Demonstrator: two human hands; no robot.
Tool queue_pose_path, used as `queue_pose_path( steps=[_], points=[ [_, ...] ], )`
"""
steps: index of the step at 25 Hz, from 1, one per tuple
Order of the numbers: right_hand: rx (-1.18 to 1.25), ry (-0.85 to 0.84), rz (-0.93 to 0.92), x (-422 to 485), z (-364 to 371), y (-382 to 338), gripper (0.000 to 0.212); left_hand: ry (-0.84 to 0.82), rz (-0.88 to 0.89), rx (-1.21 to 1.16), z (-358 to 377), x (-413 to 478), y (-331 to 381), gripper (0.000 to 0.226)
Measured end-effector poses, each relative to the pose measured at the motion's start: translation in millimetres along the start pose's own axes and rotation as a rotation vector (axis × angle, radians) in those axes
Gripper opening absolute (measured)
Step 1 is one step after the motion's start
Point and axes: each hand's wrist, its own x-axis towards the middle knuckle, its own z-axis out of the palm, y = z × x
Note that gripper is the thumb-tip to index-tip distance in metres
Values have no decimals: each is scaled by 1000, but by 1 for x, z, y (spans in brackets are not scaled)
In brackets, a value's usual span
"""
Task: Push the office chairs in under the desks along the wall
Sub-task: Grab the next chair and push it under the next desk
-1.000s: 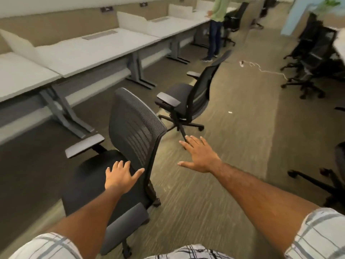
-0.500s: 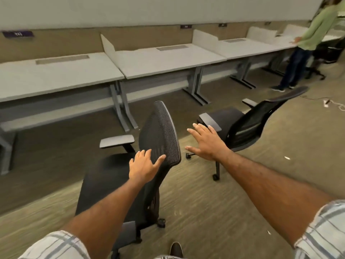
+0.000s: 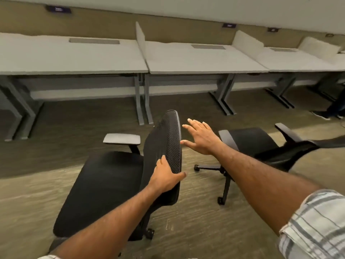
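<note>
Because the near chair (image 3: 119,184) stands side-on, well apart from the desk (image 3: 74,58), its armrest (image 3: 121,138) may catch a desk leg (image 3: 139,101) unless turned. Left hand (image 3: 165,177) pinches the mesh backrest (image 3: 166,146) edge; right hand (image 3: 200,137) hovers spread, so one-sided pushing may spin it toward the second chair (image 3: 261,146).
</note>
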Motion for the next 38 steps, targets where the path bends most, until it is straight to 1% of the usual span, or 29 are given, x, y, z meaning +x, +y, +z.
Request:
queue_pose_path(
  steps=[4,6,8,9,11,12,14,15,18,20,21,23,25,27,29,33,36,38],
  points=[
    [-7,-35,-225,76,12,-5,79,28,-6,-40,1,5,2,123],
    [1,-70,-348,110,19,-9,82,47,-20,-57,0,9,5,118],
    [-57,-172,-466,140,22,-10,85,83,-46,-108,0,9,10,108],
    [-111,-231,-516,151,23,-10,85,93,-59,-126,0,9,12,107],
    [-193,-312,-612,167,26,-4,89,91,-83,-121,-2,7,16,113],
    [-199,-327,-656,172,29,0,95,92,-96,-107,-4,7,18,115],
    [-179,-285,-761,175,36,3,108,98,-105,-99,-11,2,14,110],
    [-178,-258,-826,175,38,1,110,101,-109,-100,-16,-3,11,106],
    [-190,-231,-970,176,35,-1,104,104,-133,-79,-32,-22,3,104],
    [-160,-242,-994,178,32,-7,94,111,-173,-70,-39,-40,-6,99],
    [-151,-261,-1001,177,31,-9,94,126,-194,-50,-40,-49,-12,94],
    [-137,-281,-1018,175,34,-15,101,170,-239,18,-42,-68,-19,86],
    [-112,-255,-1028,173,35,-23,106,213,-272,81,-45,-80,-22,82],
    [-98,-227,-1030,175,34,-30,105,238,-285,113,-51,-84,-24,81],
    [-112,-206,-1018,182,33,-35,100,238,-293,138,-59,-81,-26,81],
    [-143,-172,-982,197,38,-58,92,237,-285,124,-84,-76,-46,81],
    [-130,-167,-974,213,40,-92,98,221,-285,113,-116,-77,-73,75],
    [-120,-172,-962,226,44,-119,105,208,-281,104,-144,-76,-94,75]
  ],
)
